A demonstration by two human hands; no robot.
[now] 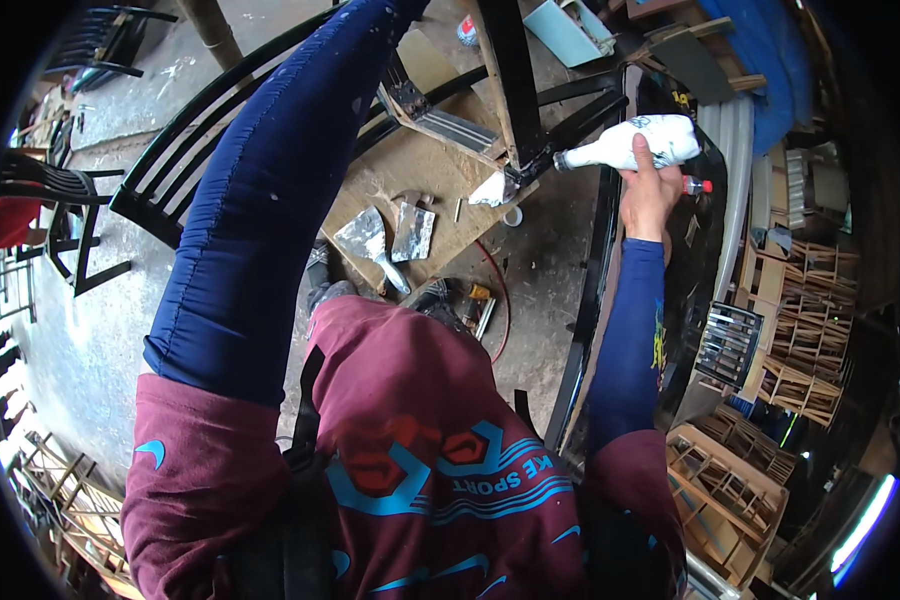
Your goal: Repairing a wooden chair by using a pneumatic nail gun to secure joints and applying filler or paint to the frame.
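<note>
A white plastic bottle [667, 140] lies nearly sideways in my right hand [650, 200], its fingers wrapped round it and the thumb on top. Its narrow neck points left, close to the joint of a black-painted wooden frame [515, 90]. My left arm, in a dark blue sleeve, stretches up past the top edge, so that hand is out of sight. Below the frame is a plywood board [460, 235]. On it rest a broad scraper [363, 235] smeared white and a second smeared scraper blade [413, 232]. A red-capped bottle [703, 186] shows just beyond my right hand.
Curved black slats of a chair back [160, 190] are beside my left arm. A long black-edged piece [595, 290] runs along my right. A light blue bin [568, 32] stands at the top, and a red hose [497, 290] crosses the floor. Stacked wooden frames [805, 330] fill the right side.
</note>
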